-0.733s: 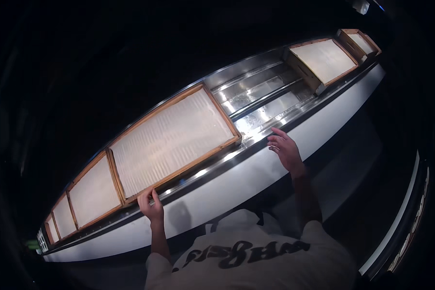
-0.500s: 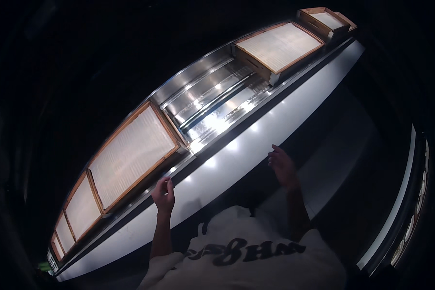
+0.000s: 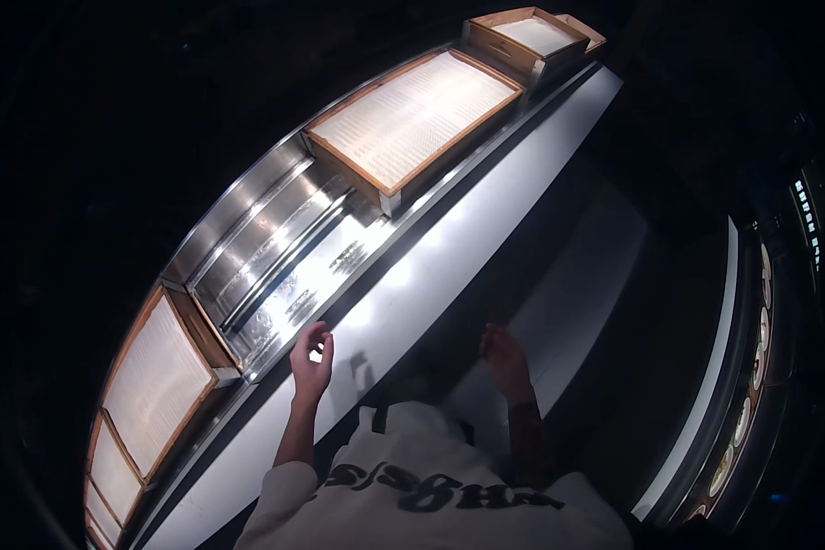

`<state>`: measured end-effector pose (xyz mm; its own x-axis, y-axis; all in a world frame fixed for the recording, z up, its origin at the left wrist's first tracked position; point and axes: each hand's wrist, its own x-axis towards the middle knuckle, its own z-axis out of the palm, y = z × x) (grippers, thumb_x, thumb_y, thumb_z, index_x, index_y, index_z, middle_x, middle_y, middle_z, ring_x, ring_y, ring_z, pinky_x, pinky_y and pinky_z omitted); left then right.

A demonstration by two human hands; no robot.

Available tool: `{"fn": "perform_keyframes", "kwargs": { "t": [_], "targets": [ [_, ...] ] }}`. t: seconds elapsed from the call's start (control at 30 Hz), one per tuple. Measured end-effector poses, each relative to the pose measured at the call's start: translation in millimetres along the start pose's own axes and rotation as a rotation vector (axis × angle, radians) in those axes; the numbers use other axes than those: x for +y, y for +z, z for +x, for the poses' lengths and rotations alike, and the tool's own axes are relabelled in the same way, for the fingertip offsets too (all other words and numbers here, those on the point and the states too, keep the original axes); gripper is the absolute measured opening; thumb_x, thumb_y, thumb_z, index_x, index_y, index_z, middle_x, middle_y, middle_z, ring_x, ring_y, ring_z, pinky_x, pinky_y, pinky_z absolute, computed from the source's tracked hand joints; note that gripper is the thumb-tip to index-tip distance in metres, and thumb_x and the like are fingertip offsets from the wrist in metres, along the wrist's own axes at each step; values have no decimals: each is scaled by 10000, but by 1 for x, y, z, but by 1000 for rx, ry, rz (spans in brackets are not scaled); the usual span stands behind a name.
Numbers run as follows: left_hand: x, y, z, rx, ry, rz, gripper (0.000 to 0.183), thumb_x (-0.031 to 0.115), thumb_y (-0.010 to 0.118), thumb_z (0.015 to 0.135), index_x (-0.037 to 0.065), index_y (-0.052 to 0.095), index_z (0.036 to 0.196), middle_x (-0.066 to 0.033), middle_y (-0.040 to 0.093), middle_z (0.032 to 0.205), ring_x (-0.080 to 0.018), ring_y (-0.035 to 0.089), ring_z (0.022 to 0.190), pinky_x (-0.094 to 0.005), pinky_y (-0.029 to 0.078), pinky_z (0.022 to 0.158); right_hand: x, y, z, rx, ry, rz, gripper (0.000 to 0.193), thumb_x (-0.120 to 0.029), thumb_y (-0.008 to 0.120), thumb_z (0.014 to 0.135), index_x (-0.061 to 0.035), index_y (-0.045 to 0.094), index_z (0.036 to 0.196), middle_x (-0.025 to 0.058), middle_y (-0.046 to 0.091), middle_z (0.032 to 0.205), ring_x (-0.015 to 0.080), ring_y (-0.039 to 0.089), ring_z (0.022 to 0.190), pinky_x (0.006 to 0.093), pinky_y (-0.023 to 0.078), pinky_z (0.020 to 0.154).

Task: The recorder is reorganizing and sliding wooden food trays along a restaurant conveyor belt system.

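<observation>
My left hand (image 3: 313, 357) is raised over the pale side of the long counter, near its metal trough. Its thumb and fingers curve with a gap between them, and nothing shows in the gap. Lower contrast hides some of my right hand (image 3: 504, 356), held up in the shade to the right with fingers apart and no object visible. Neither hand appears to touch anything. Beyond them, the shiny metal trough (image 3: 257, 247) holds a long rail. A wooden box with a white ribbed top (image 3: 412, 117) sits past it, and another wooden-edged box (image 3: 160, 390) lies left.
More wooden-edged boxes (image 3: 532, 35) stand at the far end, and narrower ones (image 3: 115, 458) at the lower left. The counter's pale side (image 3: 412, 275) runs diagonally. A curved ledge (image 3: 706, 385) with several round pale items (image 3: 742, 426) beside it is at the right.
The view has shifted along the counter, so the boxes and trough appear further left. My right hand appears lower and further left; my left hand keeps about the same spot.
</observation>
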<state>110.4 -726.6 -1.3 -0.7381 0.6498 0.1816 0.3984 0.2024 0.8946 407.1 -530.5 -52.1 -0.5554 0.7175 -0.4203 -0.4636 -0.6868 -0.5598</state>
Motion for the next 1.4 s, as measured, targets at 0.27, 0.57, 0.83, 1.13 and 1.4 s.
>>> {"fn": "perform_keyframes", "kwargs": {
  "t": [0.27, 0.57, 0.83, 1.13, 1.4],
  "targets": [
    [22, 87, 99, 14, -219, -174, 209, 113, 434, 901, 12, 546, 1047, -55, 621, 733, -87, 537, 592, -212, 420, 568, -120, -1, 111, 334, -51, -415, 204, -116, 527, 867, -40, 543, 1056, 35, 566, 859, 120, 542, 725, 238, 447, 616],
    [35, 114, 155, 151, -416, -134, 220, 122, 405, 916, 14, 514, 1075, -64, 588, 871, -104, 532, 767, -238, 437, 690, -205, 54, 245, 131, -208, -682, 297, -103, 539, 835, 27, 510, 1100, 59, 585, 867, 95, 517, 673, 222, 436, 612],
    [25, 147, 213, 341, -397, 227, 354, 244, 361, 937, -26, 520, 1103, -166, 591, 1042, -215, 551, 1001, -311, 416, 839, -266, 88, 396, -176, -706, -1053, 312, -38, 537, 800, 20, 532, 1107, 112, 615, 994, 184, 579, 906, 299, 444, 814],
    [10, 167, 302, 604, -539, -39, 413, 291, 363, 934, -15, 488, 1181, -193, 556, 1124, -268, 522, 1066, -336, 389, 890, -335, 167, 540, -360, -805, -1741, 429, -231, 446, 866, 23, 439, 1212, 214, 483, 1197, 355, 470, 1104, 386, 369, 932],
    [14, 173, 303, 519, -600, 383, 385, 222, 356, 921, -25, 428, 1207, -255, 550, 1086, -381, 523, 1028, -398, 388, 883, -345, 202, 631, -281, -335, -1793, 586, -461, 357, 905, 41, 515, 1162, 224, 557, 1125, 320, 502, 1105, 350, 374, 915]
  ]
}}
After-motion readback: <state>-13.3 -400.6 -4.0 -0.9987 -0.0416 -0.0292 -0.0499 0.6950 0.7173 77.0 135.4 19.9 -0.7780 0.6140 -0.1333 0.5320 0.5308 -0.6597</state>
